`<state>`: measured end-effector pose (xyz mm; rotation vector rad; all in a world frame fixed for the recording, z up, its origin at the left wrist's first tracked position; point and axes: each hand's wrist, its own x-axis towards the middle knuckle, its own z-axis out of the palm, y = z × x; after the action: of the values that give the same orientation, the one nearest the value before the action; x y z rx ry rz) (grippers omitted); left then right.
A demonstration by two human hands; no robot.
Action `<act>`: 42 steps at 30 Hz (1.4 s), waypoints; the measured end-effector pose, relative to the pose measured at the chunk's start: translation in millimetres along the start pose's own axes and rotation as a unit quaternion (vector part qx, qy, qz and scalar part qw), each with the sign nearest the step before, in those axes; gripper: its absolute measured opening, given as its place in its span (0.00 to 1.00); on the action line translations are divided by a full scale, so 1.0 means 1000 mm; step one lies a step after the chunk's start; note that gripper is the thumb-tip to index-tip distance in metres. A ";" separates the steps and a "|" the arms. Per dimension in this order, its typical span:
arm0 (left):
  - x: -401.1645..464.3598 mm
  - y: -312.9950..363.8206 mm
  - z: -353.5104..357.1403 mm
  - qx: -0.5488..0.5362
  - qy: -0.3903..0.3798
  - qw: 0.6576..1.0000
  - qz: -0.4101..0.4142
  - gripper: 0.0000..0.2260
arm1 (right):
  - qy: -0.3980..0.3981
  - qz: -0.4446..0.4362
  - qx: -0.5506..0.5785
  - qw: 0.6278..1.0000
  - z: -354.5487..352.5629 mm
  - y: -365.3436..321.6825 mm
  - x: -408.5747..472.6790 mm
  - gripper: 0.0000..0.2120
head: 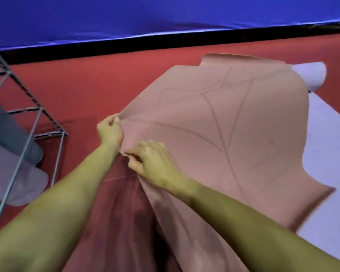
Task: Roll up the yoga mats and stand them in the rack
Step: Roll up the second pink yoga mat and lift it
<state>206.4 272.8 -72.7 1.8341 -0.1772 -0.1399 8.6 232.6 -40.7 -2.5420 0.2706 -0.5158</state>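
A thin pink yoga mat (234, 124) is lifted off the red floor, creased and billowing toward the right. My left hand (110, 132) pinches its near edge, fingers curled round the fabric. Just below and to the right, my right hand (151, 160) pinches the same edge close to the corner. The mat's lower part hangs down between my forearms. A pale lilac mat (328, 146) lies flat on the floor to the right, partly covered by the pink one, its far end curled. The wire rack (26, 114) stands at the left.
In the rack lean a grey rolled mat (6, 130) and a pale lilac rolled mat (18, 181). A blue wall (145, 14) with a black base strip runs along the back. Red floor (86, 81) lies open between rack and pink mat.
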 end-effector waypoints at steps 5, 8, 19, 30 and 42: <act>-0.014 -0.087 -0.089 0.211 -0.056 0.973 0.081 0.12 | -0.174 -0.028 -0.001 0.984 0.066 -0.045 -0.014 0.09; -0.032 -0.133 -0.090 0.226 -0.095 0.968 0.050 0.13 | -0.136 -0.056 -0.043 0.988 0.061 -0.020 -0.022 0.19; -0.009 -0.131 -0.049 0.227 -0.135 0.958 -0.113 0.04 | -0.255 0.112 -0.313 0.908 -0.014 0.092 -0.017 0.45; 0.005 -0.102 0.025 0.404 -0.131 0.895 -0.137 0.27 | -0.274 0.294 -0.133 0.906 -0.023 0.122 -0.045 0.29; -0.037 -0.151 0.035 0.244 -0.042 0.967 -0.063 0.11 | -0.039 0.619 -0.260 0.740 -0.077 0.310 -0.142 0.41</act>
<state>171.0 286.3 -227.4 2.3349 -0.1629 -0.2835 -179.2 -22.7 -188.9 -2.1337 2.0879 0.2550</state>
